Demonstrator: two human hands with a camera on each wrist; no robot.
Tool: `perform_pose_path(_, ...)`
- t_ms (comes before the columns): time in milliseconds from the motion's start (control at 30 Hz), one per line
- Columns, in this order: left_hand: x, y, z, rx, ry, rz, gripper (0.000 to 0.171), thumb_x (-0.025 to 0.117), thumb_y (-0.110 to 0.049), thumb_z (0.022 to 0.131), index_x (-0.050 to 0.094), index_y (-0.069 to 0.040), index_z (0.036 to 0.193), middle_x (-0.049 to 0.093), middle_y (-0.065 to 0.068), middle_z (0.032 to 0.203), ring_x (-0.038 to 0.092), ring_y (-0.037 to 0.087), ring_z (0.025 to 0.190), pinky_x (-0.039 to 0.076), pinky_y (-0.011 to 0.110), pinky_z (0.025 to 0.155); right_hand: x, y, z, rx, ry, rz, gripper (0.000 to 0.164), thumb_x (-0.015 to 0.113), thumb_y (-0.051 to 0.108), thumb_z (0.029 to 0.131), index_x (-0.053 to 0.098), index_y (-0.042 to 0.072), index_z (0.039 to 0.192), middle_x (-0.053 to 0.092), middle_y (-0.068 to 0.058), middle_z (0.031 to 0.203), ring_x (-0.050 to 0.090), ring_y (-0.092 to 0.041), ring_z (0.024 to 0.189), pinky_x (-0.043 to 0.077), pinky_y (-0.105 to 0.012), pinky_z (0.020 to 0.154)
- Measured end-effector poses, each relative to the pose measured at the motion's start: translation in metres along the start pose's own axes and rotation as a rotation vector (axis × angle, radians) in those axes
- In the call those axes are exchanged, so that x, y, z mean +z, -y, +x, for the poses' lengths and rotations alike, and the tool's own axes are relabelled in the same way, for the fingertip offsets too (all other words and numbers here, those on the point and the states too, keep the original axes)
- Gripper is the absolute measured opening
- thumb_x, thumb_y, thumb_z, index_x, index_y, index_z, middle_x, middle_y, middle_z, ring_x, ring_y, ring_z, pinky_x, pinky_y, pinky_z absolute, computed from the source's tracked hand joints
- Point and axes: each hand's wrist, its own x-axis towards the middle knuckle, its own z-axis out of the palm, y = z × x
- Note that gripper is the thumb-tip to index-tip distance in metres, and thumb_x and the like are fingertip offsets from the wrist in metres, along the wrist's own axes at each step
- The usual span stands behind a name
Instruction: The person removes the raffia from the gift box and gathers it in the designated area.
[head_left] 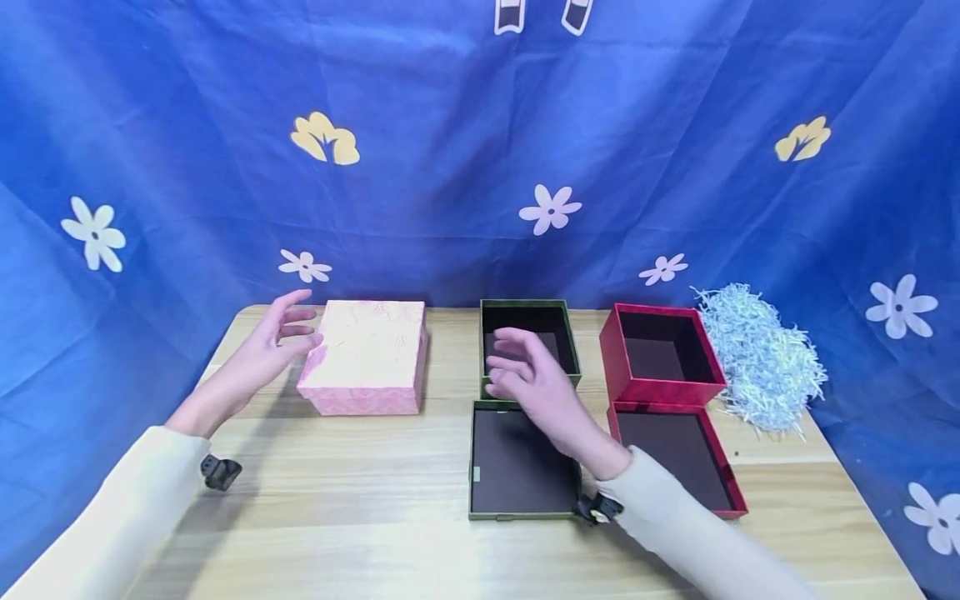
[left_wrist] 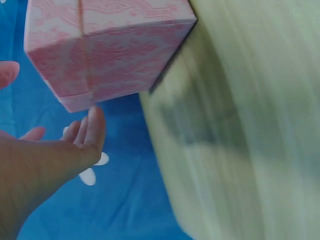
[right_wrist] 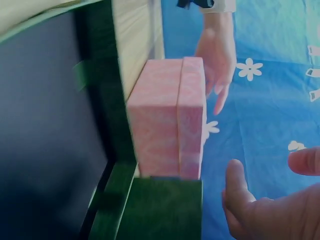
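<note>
A pink patterned gift box (head_left: 367,354) with its lid on stands at the left of the table. My left hand (head_left: 266,346) is at its left side, fingers spread and slightly bent, holding nothing. In the left wrist view the fingertips come close to the edge of the pink box (left_wrist: 110,60). My right hand (head_left: 540,383) hovers over the green boxes, fingers loosely bent, with nothing in it. Behind it is an uncovered green box (head_left: 486,337) with a black inside. The green lid (head_left: 517,475) lies inside-up in front of that box, partly hidden by the right forearm.
To the right stands an uncovered red box (head_left: 663,390), with its red lid (head_left: 667,450) inside-up in front. A heap of light-blue shredded paper (head_left: 761,358) lies at the right edge of the wooden table (head_left: 360,517). A blue flowered cloth (head_left: 435,167) hangs behind.
</note>
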Motion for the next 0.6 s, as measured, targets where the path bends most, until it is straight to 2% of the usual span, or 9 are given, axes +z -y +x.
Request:
perform_pose_path(100,-0.003,0.008,0.003,-0.028,0.029,-0.069,0.07,0.055,-0.013,0.114,0.018,-0.011,0.174,0.035,0.029,0.16,0.057,0.016,0.12,0.053,0.022,0.089,0.02,-0.007,0.013,0.032,0.008,0.013,0.06,0.063,-0.002,0.103,0.045,0.004,0.16,0.045,-0.025,0.157,0.053,-0.041,0.143,0.059,-0.043,0.101)
perform_pose_path(167,-0.003,0.012,0.004,-0.061,0.052,-0.129,0.067,0.055,-0.013,0.114,0.023,-0.016,0.173,0.037,0.023,0.157,0.058,0.01,0.113,0.053,0.026,0.087,0.033,-0.011,0.02,0.056,0.008,0.02,0.06,0.063,0.0,0.103,0.046,0.008,0.16,0.046,-0.023,0.157,0.053,-0.039,0.143,0.058,-0.042,0.102)
perform_pose_path(300,-0.004,0.015,0.006,-0.133,0.093,-0.295,0.063,0.055,-0.01,0.114,0.031,-0.025,0.17,0.043,0.012,0.147,0.058,0.013,0.109,0.051,0.029,0.083,0.056,-0.021,0.036,0.095,0.004,-0.016,0.059,0.067,0.009,0.105,0.049,0.013,0.161,0.047,-0.021,0.159,0.053,-0.038,0.145,0.054,-0.046,0.108)
perform_pose_path(400,-0.003,0.016,0.008,-0.149,0.11,-0.402,0.061,0.057,-0.006,0.113,0.036,-0.025,0.167,0.047,0.01,0.142,0.06,0.015,0.11,0.053,0.028,0.08,0.068,-0.028,0.05,0.111,-0.014,-0.104,0.059,0.069,0.017,0.107,0.049,0.018,0.163,0.046,-0.019,0.162,0.05,-0.038,0.148,0.048,-0.052,0.114)
perform_pose_path(500,-0.002,0.017,0.009,-0.139,0.126,-0.443,0.059,0.058,-0.005,0.112,0.04,-0.022,0.166,0.048,0.01,0.141,0.06,0.015,0.111,0.053,0.026,0.078,0.075,-0.033,0.065,0.131,-0.034,-0.161,0.061,0.069,0.021,0.107,0.048,0.023,0.165,0.041,-0.02,0.167,0.046,-0.039,0.151,0.043,-0.055,0.118)
perform_pose_path(600,-0.002,0.018,0.01,-0.133,0.13,-0.455,0.058,0.058,-0.004,0.112,0.043,-0.02,0.165,0.047,0.011,0.141,0.06,0.015,0.109,0.052,0.025,0.076,0.08,-0.039,0.081,0.161,-0.037,-0.129,0.066,0.069,0.013,0.104,0.047,0.023,0.165,0.039,-0.022,0.168,0.051,-0.037,0.147,0.046,-0.055,0.116)
